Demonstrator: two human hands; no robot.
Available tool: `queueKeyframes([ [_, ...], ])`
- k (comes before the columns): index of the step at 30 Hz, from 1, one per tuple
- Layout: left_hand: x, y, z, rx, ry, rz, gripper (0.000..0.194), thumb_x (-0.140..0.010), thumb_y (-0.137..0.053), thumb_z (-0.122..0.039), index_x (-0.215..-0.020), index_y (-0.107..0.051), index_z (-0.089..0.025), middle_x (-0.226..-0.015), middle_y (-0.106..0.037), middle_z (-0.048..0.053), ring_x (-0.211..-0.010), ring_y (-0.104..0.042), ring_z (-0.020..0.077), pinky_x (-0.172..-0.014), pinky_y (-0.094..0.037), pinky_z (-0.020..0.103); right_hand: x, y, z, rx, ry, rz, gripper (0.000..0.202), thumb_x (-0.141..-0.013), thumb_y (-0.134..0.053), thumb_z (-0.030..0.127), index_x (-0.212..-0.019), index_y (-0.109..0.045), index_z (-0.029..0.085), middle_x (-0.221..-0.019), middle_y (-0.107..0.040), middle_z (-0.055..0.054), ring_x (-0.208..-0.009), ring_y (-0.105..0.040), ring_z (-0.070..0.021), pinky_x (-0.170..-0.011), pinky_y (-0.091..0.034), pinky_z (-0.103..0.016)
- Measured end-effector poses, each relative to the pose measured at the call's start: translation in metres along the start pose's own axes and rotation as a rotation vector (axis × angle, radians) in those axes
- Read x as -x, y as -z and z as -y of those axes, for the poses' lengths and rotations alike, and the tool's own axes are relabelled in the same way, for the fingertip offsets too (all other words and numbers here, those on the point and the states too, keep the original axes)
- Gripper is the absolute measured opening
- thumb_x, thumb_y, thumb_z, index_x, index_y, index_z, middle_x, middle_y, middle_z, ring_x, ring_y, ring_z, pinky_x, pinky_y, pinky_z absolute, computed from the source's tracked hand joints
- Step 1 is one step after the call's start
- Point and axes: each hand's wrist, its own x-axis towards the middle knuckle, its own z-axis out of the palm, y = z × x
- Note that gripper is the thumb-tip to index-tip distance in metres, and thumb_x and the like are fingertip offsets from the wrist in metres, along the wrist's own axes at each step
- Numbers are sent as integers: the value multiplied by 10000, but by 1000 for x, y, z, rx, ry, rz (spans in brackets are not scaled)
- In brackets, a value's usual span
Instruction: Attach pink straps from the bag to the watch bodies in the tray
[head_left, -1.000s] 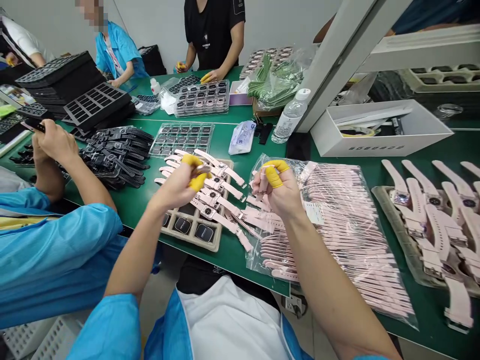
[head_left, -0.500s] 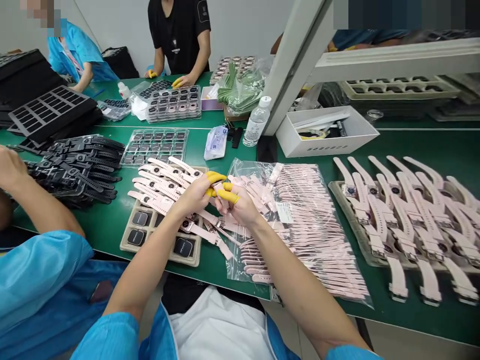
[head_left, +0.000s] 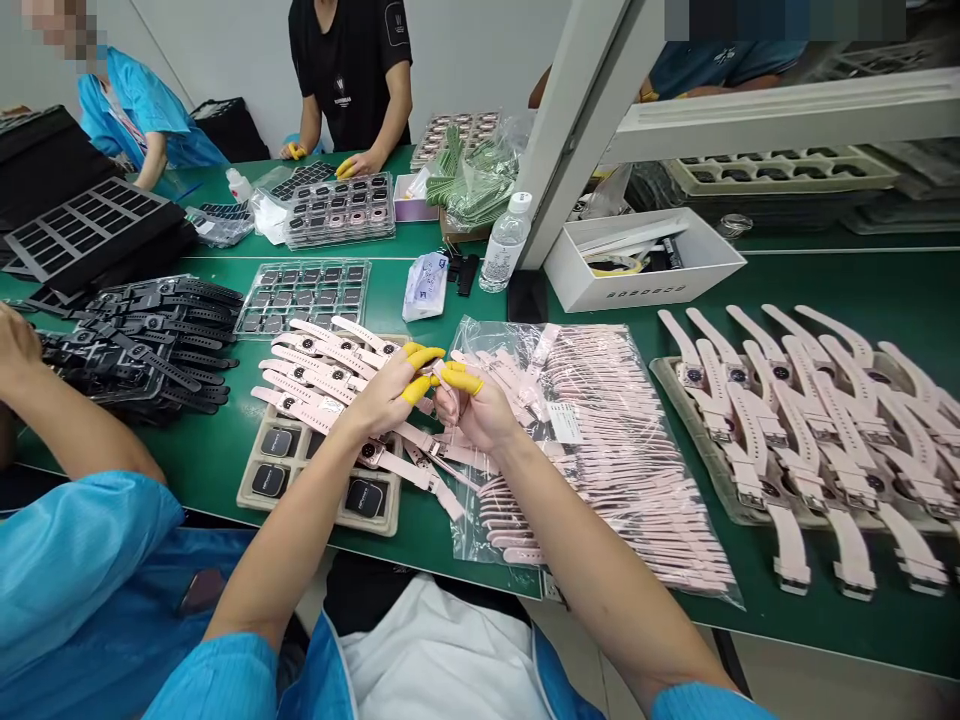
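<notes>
Item: pink watch part, pinched between left hand [head_left: 386, 395] and right hand [head_left: 472, 410], both w/ yellow finger cots, fingertips now touching; 1 s ago hands were apart, so pieces look brought together for joining. Loc: above tray [head_left: 300, 490] of pink watches; bag of pink straps [head_left: 622, 450] just right of tray.

The desk [head_left: 420, 530] is dark green. Yellow finger cots cover the fingertips of the left hand [head_left: 386, 395] and right hand [head_left: 476, 410]. Pale pink straps [head_left: 637, 470] fill a clear bag near the front edge. Black watches [head_left: 150, 335] lie toward the left edge. The sleeves [head_left: 225, 670] are bright blue.
</notes>
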Motion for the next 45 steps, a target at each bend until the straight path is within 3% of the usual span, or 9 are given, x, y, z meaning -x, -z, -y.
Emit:
queueKeyframes([
  [6,1,3,-1,-23,-14,12,434,-1051,-339,-279,-1398,-579,-178,-1230,-590,137,-1175,-572,266,-1085,-483,453,0,0,3,-21,-37,-5,319,-765,-807,417,-726,-575,202,-448,-481,68,-360,-248,-55,-354,-213,-195],
  [13,1,0,5,-216,3,66,358,-966,-466,-231,-1257,-655,-142,-1131,-616,142,-1085,-579,278,-998,-530,450,1,4,0,42,-117,22,408,-765,-838,449,-673,-535,191,-457,-498,54,-367,-240,-33,-352,-181,-178],
  [18,3,-1,8,-2,39,42,348,-1013,-434,-255,-1288,-635,-184,-1173,-648,123,-1111,-620,260,-1013,-534,443,3,0,0,101,-77,-6,404,-789,-835,492,-736,-557,203,-454,-501,59,-366,-268,-51,-358,-221,-193],
  [21,4,-6,10,166,76,-36,361,-1009,-531,-317,-1343,-591,-195,-1246,-659,128,-1158,-648,259,-1017,-538,420,3,0,1,104,-24,-32,413,-812,-806,532,-755,-549,214,-491,-525,50,-376,-325,-69,-368,-276,-214],
  [24,2,-9,9,289,132,-141,320,-960,-651,-348,-1237,-631,-189,-1161,-700,114,-1062,-692,244,-938,-562,382,3,1,-1,143,-2,-44,437,-831,-769,600,-788,-554,221,-567,-576,33,-403,-424,-93,-386,-333,-232],
  [29,0,-10,4,430,161,-323,282,-910,-725,-430,-1024,-675,-177,-1065,-685,98,-970,-673,226,-876,-563,370,1,3,-5,67,-147,51,468,-824,-756,631,-750,-540,222,-559,-505,50,-386,-349,-78,-363,-286,-226],
  [33,-1,-13,4,663,209,-318,332,-885,-754,-442,-1071,-665,-182,-1065,-710,90,-1002,-691,223,-912,-562,366,0,8,-7,10,-285,136,508,-831,-722,659,-672,-530,217,-513,-436,52,-380,-297,-76,-349,-252,-218],
  [39,-1,-16,8,761,262,-307,417,-815,-825,-504,-1033,-660,-189,-1038,-718,78,-992,-695,224,-929,-553,380,-2,13,-9,-16,-368,235,583,-859,-661,698,-595,-513,200,-462,-361,58,-384,-264,-66,-357,-261,-196],
  [45,-3,-8,7,801,366,-453,512,-751,-847,-590,-969,-620,-186,-996,-718,61,-814,-679,174,-597,-544,257,-1,10,-10,-19,-367,219,526,-862,-693,646,-651,-541,189,-512,-387,70,-391,-240,-41,-365,-255,-163],
])
